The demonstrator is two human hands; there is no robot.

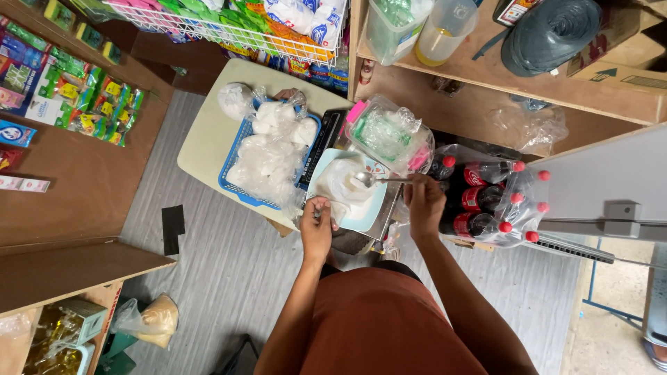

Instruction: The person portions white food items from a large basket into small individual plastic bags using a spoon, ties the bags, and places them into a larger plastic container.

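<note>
Two bare hands work over a pale blue tray (368, 215) on a scale. Right hand (424, 203) holds a metal spoon (372, 180) in a closed grip, its bowl over white powder in a clear bag (342, 184). Left hand (317, 223) pinches the bag's near edge. Just left, a blue basket (233, 163) of filled bags sits on the tabletop (208, 128).

A basket (235, 154) full of filled bags (272, 149) sits on the small table (208, 125), toward its right edge. Just right of the basket lies a tray (372, 208) holding a bag of white powder (342, 186), with a spoon (368, 179) in it. Behind the tray sits a bundle of plastic bags (388, 135); bottles (479, 198) stand to its right, under the shelf (486, 73).
</note>
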